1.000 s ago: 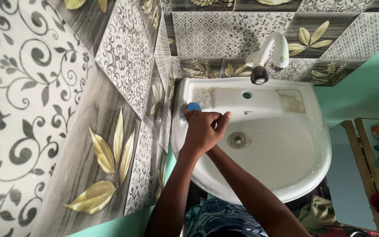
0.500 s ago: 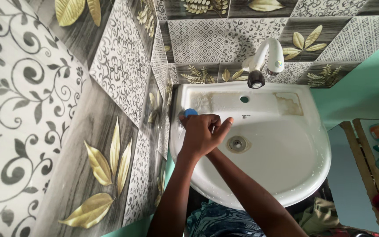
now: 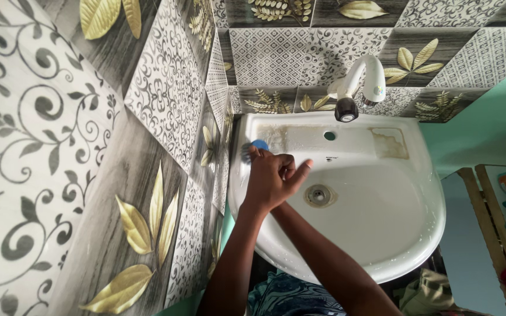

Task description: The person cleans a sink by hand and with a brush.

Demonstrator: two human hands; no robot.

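Note:
My left hand (image 3: 270, 178) is closed over a small blue scrub brush (image 3: 259, 144) with dark bristles and presses it against the back left rim of the white wash basin (image 3: 417, 234). Its thumb sticks out to the right. My right forearm (image 3: 317, 251) runs up from the lower right and ends under the left hand, so the right hand itself is hidden. The basin's drain (image 3: 319, 195) lies just right of the hands.
A white tap (image 3: 361, 82) with a dark spout end stands at the basin's back. Patterned leaf tiles (image 3: 147, 193) cover the wall close on the left and behind. A brown stain (image 3: 389, 143) marks the back right ledge. A wooden shelf frame (image 3: 487, 205) stands at the right.
The hands and the brush stay at the basin's back left corner, shifting only slightly along the rim. The view has moved a little.

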